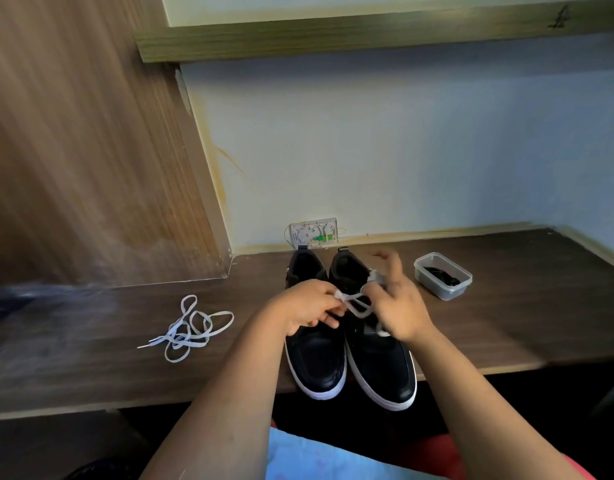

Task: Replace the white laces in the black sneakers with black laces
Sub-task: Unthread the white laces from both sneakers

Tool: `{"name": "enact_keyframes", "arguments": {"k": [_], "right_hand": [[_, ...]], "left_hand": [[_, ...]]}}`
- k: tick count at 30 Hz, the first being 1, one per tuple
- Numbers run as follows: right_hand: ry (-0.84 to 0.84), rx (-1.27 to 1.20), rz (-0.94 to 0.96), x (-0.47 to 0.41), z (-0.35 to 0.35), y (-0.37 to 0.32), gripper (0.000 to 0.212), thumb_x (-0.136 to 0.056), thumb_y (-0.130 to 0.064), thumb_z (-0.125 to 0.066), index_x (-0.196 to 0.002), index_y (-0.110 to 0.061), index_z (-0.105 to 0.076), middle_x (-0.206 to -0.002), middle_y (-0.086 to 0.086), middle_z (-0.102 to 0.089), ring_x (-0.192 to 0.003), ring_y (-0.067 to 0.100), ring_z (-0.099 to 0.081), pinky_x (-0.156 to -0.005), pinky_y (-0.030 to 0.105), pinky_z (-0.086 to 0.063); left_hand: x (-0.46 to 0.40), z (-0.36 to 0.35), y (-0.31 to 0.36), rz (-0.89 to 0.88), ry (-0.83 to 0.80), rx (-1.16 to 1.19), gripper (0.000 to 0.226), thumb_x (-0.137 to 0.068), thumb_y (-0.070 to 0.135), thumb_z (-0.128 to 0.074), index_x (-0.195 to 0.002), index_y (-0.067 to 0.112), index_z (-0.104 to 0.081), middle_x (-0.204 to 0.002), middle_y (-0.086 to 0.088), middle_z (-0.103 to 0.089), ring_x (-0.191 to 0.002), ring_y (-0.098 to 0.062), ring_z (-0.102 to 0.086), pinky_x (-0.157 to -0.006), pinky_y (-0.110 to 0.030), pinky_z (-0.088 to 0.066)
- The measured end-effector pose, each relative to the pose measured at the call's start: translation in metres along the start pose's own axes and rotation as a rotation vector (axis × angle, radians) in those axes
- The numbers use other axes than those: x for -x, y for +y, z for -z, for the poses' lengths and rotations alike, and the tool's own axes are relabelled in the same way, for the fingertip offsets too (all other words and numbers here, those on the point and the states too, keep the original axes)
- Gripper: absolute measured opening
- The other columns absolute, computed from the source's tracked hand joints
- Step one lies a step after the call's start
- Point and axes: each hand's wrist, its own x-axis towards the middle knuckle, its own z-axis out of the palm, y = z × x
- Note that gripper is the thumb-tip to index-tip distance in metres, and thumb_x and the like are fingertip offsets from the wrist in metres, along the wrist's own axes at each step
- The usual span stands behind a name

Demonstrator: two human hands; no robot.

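The head view looks down on a dark wooden desk [91, 375]. Two black sneakers with white soles stand side by side at its front edge, toes toward the person: the left sneaker [316, 358] and the right sneaker [381, 368]. Both hands are over the right sneaker. The left hand [307, 311] pinches a white lace [357, 304] between thumb and curled fingers. The right hand [401, 306] is blurred; its fingers seem to be curled on the other part of the same lace, and some fingers are lifted. A loop of this lace hangs between the two hands. A second, loose white lace [191, 329] lies in a tangle on the desk, well apart to the left. To the right, a clear plastic container [442, 276] holds something dark, perhaps the black laces [440, 276].
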Motion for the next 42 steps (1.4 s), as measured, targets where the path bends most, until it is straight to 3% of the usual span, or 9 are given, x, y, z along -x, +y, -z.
{"name": "enact_keyframes", "arguments": {"k": [4, 8, 11, 17, 24, 28, 33, 38, 42], "right_hand": [[-0.409, 0.337, -0.010, 0.005, -0.015, -0.014, 0.027, -0.083, -0.039, -0.050, -0.102, -0.023, -0.061, -0.082, -0.004, -0.063, -0.087, 0.017, -0.058, -0.077, 0.032, -0.045], [-0.400, 0.549, 0.044, 0.004, -0.048, -0.024, 0.036, -0.091, -0.032, -0.050, -0.060, -0.014, -0.052, -0.066, 0.003, -0.053, -0.074, 0.024, -0.054, -0.066, 0.033, -0.042], [-0.288, 0.165, 0.003, 0.003, -0.072, -0.036, 0.035, -0.094, -0.022, -0.050, -0.059, -0.019, -0.056, -0.066, 0.004, -0.057, -0.067, 0.021, -0.056, -0.064, 0.030, -0.043], [-0.525, -0.649, -0.310, -0.011, -0.141, -0.097, 0.015, -0.099, -0.018, -0.050, -0.091, -0.007, -0.055, -0.079, 0.017, -0.063, -0.055, 0.023, -0.055, -0.048, 0.027, -0.044], [-0.426, -0.325, -0.140, -0.056, -0.245, -0.140, 0.019, -0.094, -0.030, -0.054, -0.078, -0.020, -0.056, -0.062, -0.004, -0.050, -0.050, 0.007, -0.042, -0.051, 0.025, -0.032], [-0.772, 0.408, 0.186, -0.070, -0.284, -0.111, 0.036, -0.091, -0.046, -0.056, -0.113, -0.019, -0.062, -0.111, 0.004, -0.065, -0.093, 0.020, -0.060, -0.078, 0.029, -0.046], [-0.790, 0.814, 0.126, -0.102, -0.287, -0.097, 0.117, -0.047, -0.072, -0.074, -0.146, -0.037, -0.023, -0.150, 0.005, -0.025, -0.133, 0.039, -0.031, -0.103, 0.049, -0.038], [-1.029, 0.863, -0.126, -0.092, -0.284, -0.094, 0.136, -0.056, -0.046, -0.090, -0.154, -0.028, 0.002, -0.158, 0.009, 0.005, -0.133, 0.031, -0.040, -0.081, 0.030, -0.055], [-1.046, 0.832, -0.061, -0.089, -0.315, -0.095, 0.122, -0.060, -0.021, -0.090, -0.153, -0.028, -0.012, -0.152, 0.011, -0.005, -0.113, 0.031, -0.055, -0.057, 0.024, -0.054]], "left_hand": [[0.008, 0.023, 0.000, 0.023, 0.046, 0.106, 0.016, -0.096, 0.017, -0.046, -0.082, 0.015, -0.055, -0.060, 0.003, -0.048, -0.042, -0.005, -0.029, -0.035, -0.015, -0.014], [0.023, 0.040, -0.011, 0.020, 0.082, 0.013, 0.020, -0.091, 0.016, -0.048, -0.073, 0.018, -0.055, -0.065, 0.002, -0.056, -0.048, -0.009, -0.041, -0.044, -0.019, -0.023], [0.038, 0.058, -0.032, 0.080, 0.118, -0.066, 0.025, -0.101, 0.029, -0.044, -0.082, 0.019, -0.056, -0.072, 0.003, -0.062, -0.055, -0.008, -0.050, -0.049, -0.020, -0.029], [0.080, 0.117, -0.103, 0.158, 0.475, 0.094, 0.023, -0.100, 0.025, -0.049, -0.078, 0.019, -0.056, -0.077, 0.003, -0.062, -0.064, -0.009, -0.050, -0.056, -0.022, -0.032], [0.101, 0.169, -0.181, 0.304, 0.750, 0.093, 0.022, -0.079, 0.038, -0.063, -0.075, 0.016, -0.061, -0.090, -0.006, -0.068, -0.095, -0.028, -0.062, -0.078, -0.036, -0.047], [0.095, 0.175, -0.200, 0.453, 0.674, -0.292, 0.078, -0.070, 0.052, -0.074, -0.134, 0.018, -0.046, -0.140, -0.009, -0.040, -0.133, -0.032, -0.033, -0.106, -0.036, -0.032], [0.078, 0.188, -0.209, 0.380, 0.569, -0.443, 0.133, -0.055, 0.046, -0.090, -0.152, 0.020, -0.002, -0.147, -0.008, -0.008, -0.138, -0.032, -0.011, -0.110, -0.045, -0.031], [0.051, 0.194, -0.209, 0.380, 0.408, -0.515, 0.155, -0.045, 0.048, -0.094, -0.151, 0.023, 0.016, -0.153, -0.007, 0.001, -0.142, -0.034, -0.007, -0.111, -0.051, -0.030], [0.033, 0.197, -0.201, 0.406, 0.311, -0.513, 0.135, -0.051, 0.040, -0.094, -0.153, 0.018, -0.009, -0.153, -0.011, -0.022, -0.141, -0.034, -0.024, -0.111, -0.047, -0.035]]}}
